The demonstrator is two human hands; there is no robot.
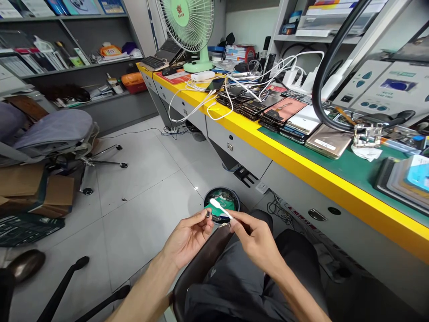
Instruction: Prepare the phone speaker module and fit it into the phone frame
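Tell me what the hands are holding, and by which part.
The right hand pinches a slim white swab by its stick, away from the fat tip. The left hand pinches a small dark object; which part cannot be told.

Green fan [187, 22] on yellow-edged bench [301, 169] — grey chair [56, 129] near cardboard box [23, 181].

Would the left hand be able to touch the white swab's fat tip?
Probably yes: the left hand is close to the swab tip, and nothing seems between them, though that hand holds a small dark piece.
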